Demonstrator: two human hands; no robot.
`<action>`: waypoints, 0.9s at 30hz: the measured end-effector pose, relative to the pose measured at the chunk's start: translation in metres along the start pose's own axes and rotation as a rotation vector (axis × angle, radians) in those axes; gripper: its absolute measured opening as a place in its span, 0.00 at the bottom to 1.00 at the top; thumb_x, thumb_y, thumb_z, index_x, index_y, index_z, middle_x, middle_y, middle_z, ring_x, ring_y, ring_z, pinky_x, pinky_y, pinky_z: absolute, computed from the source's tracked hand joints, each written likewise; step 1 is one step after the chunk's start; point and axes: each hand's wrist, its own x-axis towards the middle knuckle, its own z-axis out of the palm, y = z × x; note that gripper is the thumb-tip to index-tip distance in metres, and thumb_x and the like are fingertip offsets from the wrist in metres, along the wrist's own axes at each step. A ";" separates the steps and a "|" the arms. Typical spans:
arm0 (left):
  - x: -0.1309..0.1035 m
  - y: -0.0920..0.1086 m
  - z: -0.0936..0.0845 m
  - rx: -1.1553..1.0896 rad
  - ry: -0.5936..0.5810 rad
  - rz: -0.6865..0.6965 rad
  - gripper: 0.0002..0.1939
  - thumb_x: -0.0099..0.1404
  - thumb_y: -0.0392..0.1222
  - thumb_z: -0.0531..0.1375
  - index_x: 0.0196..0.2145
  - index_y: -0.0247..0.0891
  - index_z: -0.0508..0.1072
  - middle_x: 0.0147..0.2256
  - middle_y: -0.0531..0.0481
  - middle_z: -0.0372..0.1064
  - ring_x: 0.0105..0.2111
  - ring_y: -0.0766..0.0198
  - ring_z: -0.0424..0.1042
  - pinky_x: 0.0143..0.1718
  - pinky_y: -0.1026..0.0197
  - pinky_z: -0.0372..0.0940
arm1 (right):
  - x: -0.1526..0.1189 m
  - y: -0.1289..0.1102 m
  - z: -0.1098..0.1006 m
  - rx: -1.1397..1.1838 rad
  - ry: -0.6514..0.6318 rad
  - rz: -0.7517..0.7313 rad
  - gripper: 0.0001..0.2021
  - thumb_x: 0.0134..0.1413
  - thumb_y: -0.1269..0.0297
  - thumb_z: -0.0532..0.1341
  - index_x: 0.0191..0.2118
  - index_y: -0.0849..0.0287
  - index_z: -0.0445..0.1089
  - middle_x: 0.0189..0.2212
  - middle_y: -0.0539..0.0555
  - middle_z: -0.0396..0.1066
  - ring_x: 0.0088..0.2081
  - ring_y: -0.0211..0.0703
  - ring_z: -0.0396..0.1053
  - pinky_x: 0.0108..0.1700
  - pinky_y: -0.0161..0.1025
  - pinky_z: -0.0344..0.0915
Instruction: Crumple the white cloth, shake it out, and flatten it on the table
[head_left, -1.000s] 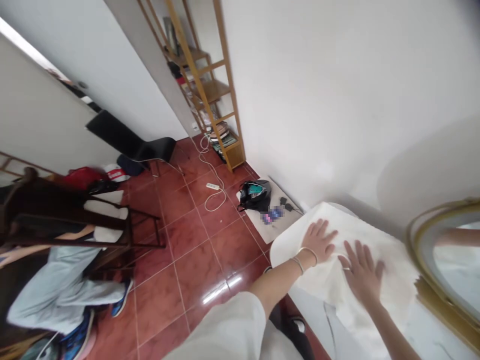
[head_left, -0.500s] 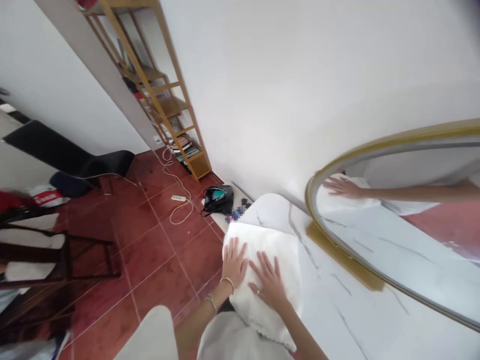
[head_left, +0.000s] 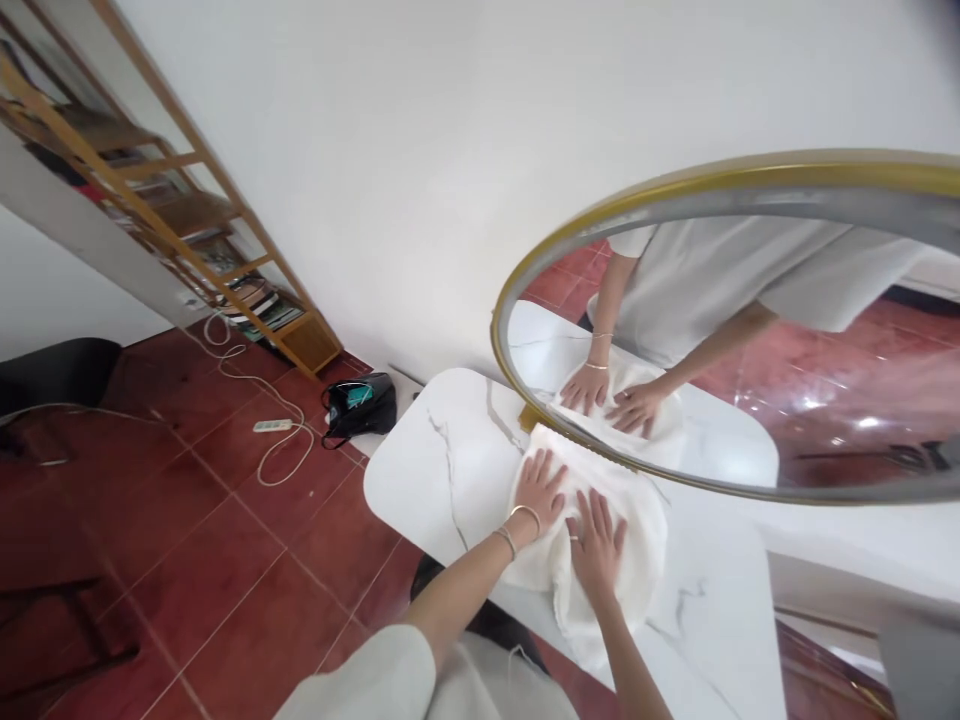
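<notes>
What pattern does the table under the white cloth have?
The table is white with grey, marble-like veins; the head view shows it best.

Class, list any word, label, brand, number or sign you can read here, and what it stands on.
None can be read.
Stacked books on the wooden shelf: any lettering is too small and blurred.
Power strip and black bag: no legible marking.
White cloth: no lettering shows.

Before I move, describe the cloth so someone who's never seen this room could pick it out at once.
Find the big gold-rimmed mirror, then the white table below it. There, the left hand and right hand rest, fingers spread, on the cloth. It is plain, rumpled white fabric, without the grey veins that mark the table around it.
</notes>
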 end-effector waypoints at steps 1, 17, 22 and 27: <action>-0.004 0.011 0.006 -0.019 -0.013 0.043 0.27 0.70 0.49 0.48 0.64 0.41 0.54 0.68 0.43 0.36 0.68 0.49 0.35 0.65 0.43 0.43 | -0.013 0.005 -0.007 -0.010 0.025 0.050 0.27 0.67 0.51 0.41 0.66 0.54 0.51 0.62 0.61 0.57 0.64 0.55 0.51 0.61 0.66 0.44; -0.067 -0.044 -0.012 0.033 0.119 -0.020 0.27 0.68 0.40 0.51 0.64 0.47 0.56 0.68 0.50 0.40 0.67 0.53 0.42 0.64 0.46 0.47 | -0.025 -0.053 0.014 -0.034 -0.151 -0.037 0.24 0.67 0.56 0.41 0.64 0.53 0.57 0.66 0.56 0.49 0.68 0.50 0.41 0.65 0.60 0.35; -0.098 -0.101 -0.035 0.200 0.226 -0.190 0.26 0.67 0.39 0.49 0.62 0.44 0.59 0.66 0.45 0.46 0.66 0.51 0.47 0.62 0.46 0.51 | 0.007 -0.109 0.030 0.100 -0.182 -0.251 0.23 0.66 0.60 0.47 0.64 0.49 0.55 0.66 0.53 0.48 0.67 0.51 0.45 0.65 0.59 0.36; -0.119 -0.099 -0.029 0.266 0.301 -0.271 0.25 0.68 0.40 0.48 0.63 0.43 0.59 0.66 0.43 0.47 0.65 0.49 0.47 0.61 0.45 0.51 | 0.001 -0.108 0.024 0.175 -0.122 -0.369 0.20 0.66 0.62 0.49 0.61 0.50 0.61 0.64 0.51 0.54 0.66 0.47 0.49 0.66 0.53 0.37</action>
